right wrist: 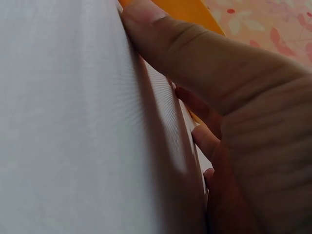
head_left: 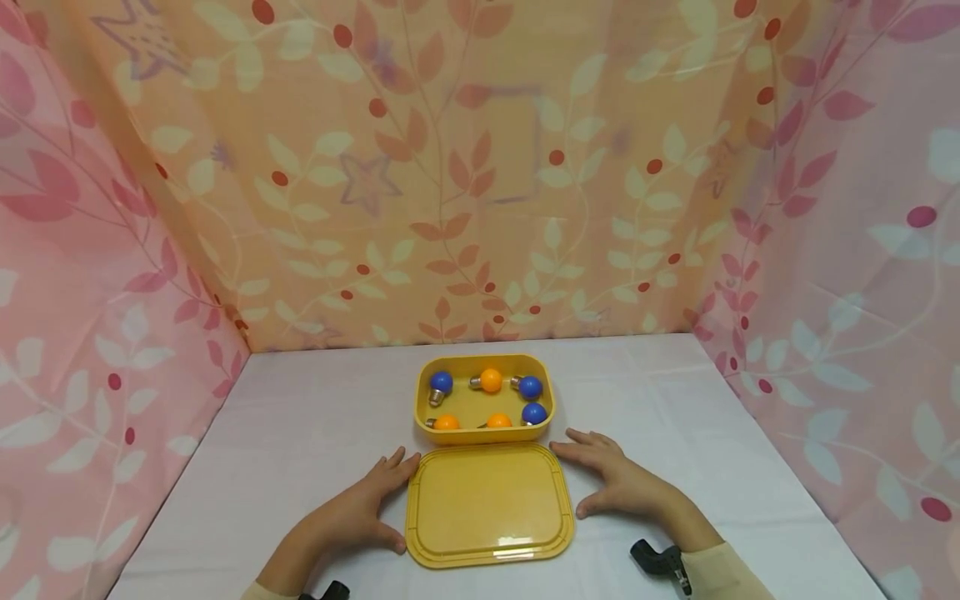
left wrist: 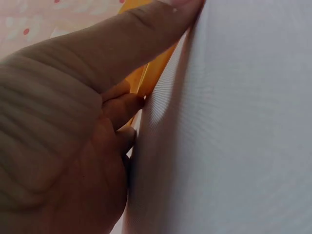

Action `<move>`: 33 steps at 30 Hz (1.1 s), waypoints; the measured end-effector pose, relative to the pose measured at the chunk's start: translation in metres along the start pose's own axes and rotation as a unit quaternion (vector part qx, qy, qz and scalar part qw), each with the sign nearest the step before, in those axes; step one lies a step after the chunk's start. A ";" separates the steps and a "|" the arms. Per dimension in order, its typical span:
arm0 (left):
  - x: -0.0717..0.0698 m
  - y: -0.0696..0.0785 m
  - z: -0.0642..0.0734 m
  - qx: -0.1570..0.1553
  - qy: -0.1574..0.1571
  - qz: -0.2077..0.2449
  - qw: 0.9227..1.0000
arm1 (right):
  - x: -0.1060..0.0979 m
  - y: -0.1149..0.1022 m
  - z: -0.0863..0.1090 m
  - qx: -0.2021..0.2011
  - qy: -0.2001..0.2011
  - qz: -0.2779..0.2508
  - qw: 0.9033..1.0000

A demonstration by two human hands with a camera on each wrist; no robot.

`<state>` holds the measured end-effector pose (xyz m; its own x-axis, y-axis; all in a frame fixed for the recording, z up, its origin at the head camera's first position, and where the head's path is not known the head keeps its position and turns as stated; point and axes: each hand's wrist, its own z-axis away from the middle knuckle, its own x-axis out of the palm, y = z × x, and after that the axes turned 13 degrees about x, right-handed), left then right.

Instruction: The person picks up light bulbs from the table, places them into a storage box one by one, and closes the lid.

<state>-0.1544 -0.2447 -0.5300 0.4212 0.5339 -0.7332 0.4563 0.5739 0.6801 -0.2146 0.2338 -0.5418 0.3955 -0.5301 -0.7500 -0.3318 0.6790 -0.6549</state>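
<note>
A flat yellow lid (head_left: 489,502) lies on the white table in front of a yellow tray (head_left: 420,408). Inside the tray are several small light bulbs, among them a blue bulb (head_left: 441,382) and an orange bulb (head_left: 491,381), all with metal screw bases. At the lid's left side my left hand (head_left: 356,504) rests with fingers spread, its index fingertip and thumb right at the edge. My right hand (head_left: 622,479) is on the other side, fingers also spread; its index fingertip comes near the lid's far right corner and the thumb lies beside the right edge.
White cloth covers the table (head_left: 315,400). A patterned orange curtain (head_left: 450,167) hangs behind it, with pink floral curtains on the left (head_left: 90,333) and right (head_left: 862,292). Black wrist devices, including one at the right wrist (head_left: 660,560), sit by the sleeves.
</note>
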 end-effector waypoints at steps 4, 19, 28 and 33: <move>0.003 -0.001 0.001 -0.004 -0.003 0.001 1.000 | 0.004 -0.002 0.000 -0.006 -0.004 0.001 1.000; -0.003 0.008 0.000 -0.002 0.022 0.055 0.998 | 0.002 -0.002 0.000 -0.015 0.013 -0.026 0.999; -0.011 0.014 0.000 0.020 0.037 0.137 0.990 | -0.008 -0.007 0.005 0.003 0.017 -0.072 0.997; -0.019 0.016 0.001 0.054 0.053 0.182 0.980 | -0.015 -0.014 0.004 -0.018 0.027 -0.097 0.995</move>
<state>-0.1546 -0.2463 -0.5055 0.4907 0.7558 -0.4336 0.3726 0.2678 0.8885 -0.2122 0.2346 -0.5215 0.4086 -0.6760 -0.6132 -0.2857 0.5434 -0.7894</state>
